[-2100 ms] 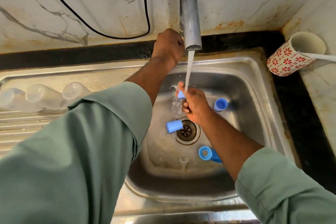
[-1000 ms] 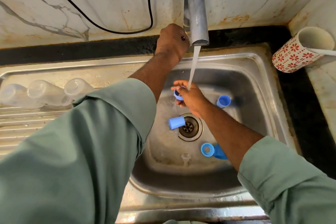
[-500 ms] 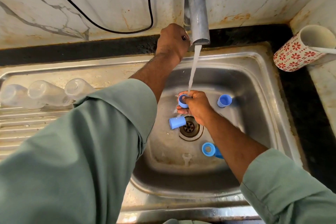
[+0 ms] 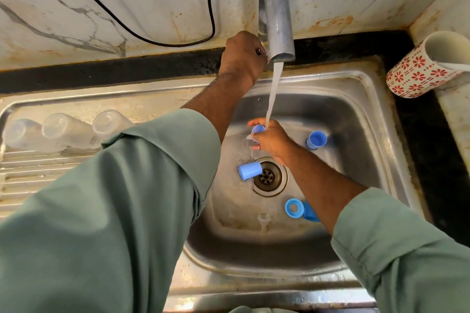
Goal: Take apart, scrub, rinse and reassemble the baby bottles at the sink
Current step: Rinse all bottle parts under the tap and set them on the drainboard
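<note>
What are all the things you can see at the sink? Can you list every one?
tap: 1, grey metal, above the basin, water running
sink: 1, steel, drain in the middle
clear bottles: 3, see-through, lying on the drainboard at left
blue caps: 2 loose in the basin, one by the drain, one at right; a third in the right hand
blue ring: 1, low in the basin, another blue part behind it
clear teat: 1, near the ring
mug: 1, white with red flowers, right counter
black cable: 1, on the wall
left hand: at the tap's base
right hand: holding a cap under the water
</note>
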{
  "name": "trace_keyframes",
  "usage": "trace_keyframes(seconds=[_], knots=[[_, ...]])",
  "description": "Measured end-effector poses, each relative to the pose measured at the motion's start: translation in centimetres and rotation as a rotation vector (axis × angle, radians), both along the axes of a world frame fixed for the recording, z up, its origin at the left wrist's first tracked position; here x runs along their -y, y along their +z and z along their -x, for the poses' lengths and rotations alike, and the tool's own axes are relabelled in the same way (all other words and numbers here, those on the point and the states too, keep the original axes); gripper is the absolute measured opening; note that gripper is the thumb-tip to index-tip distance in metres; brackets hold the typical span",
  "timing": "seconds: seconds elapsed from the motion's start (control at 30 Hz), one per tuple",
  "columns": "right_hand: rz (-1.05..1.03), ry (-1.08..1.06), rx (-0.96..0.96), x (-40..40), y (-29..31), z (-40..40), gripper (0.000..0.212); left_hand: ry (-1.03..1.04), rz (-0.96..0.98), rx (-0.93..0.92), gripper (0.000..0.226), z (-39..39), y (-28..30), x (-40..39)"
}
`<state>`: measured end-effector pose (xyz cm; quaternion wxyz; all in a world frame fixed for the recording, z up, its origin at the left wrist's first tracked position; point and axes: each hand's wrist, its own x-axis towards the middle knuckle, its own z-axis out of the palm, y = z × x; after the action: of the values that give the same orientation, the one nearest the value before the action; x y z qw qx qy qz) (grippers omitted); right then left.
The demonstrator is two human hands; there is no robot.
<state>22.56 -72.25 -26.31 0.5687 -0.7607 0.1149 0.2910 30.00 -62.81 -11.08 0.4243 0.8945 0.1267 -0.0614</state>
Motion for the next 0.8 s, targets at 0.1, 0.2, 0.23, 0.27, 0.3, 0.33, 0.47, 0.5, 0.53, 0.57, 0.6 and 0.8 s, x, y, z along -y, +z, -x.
trace_keyframes(seconds=[0.1,0.2,0.23,0.27,0.3,0.33,0.47,0.5,0.53,0.57,0.6,0.8], knots=[[0.083,0.039,0.108,-0.1,-0.1,0.2,0.016,0.01,0.026,0.002,0.028,0.0,-0.1,0.1],[0.357,0.143,0.28,0.1,0.0,0.0,0.022,0.009,0.012,-0.01,0.021,0.3,0.2,0.2],[0.354,0.137,0.232,0.2,0.2,-0.1,0.026,0.005,0.007,-0.022,0.021,0.6,0.0,0.1],[0.232,0.08,0.117,0.2,0.5,-0.2,0.024,-0.006,0.043,-0.023,0.027,0.9,0.2,0.2],[0.037,0.023,-0.052,0.3,0.8,-0.2,0.014,0.011,0.112,0.002,0.033,0.9,0.1,0.3],[-0.159,-0.029,-0.202,0.5,1.1,0.0,0.009,0.038,0.172,0.022,0.036,1.0,0.0,0.3],[-0.29,-0.109,-0.155,1.5,0.7,0.7,0.026,0.065,0.117,0.012,0.032,1.0,0.2,0.2],[-0.247,-0.145,-0.097,1.6,0.6,0.9,0.023,0.043,0.146,0.024,0.033,1.2,0.3,0.2],[-0.201,-0.175,-0.055,1.6,0.6,1.1,0.02,0.049,0.22,0.03,0.038,1.3,0.3,0.2],[-0.166,-0.17,-0.028,1.5,0.6,1.2,0.018,0.06,0.265,0.043,0.042,1.4,0.3,0.1],[-0.161,-0.146,-0.044,1.4,0.8,1.2,0.019,0.068,0.245,0.021,0.04,1.5,0.5,0.3],[-0.396,-0.015,-0.196,1.4,0.8,1.1,0.041,0.082,0.138,0.009,0.029,1.3,0.7,0.5]])
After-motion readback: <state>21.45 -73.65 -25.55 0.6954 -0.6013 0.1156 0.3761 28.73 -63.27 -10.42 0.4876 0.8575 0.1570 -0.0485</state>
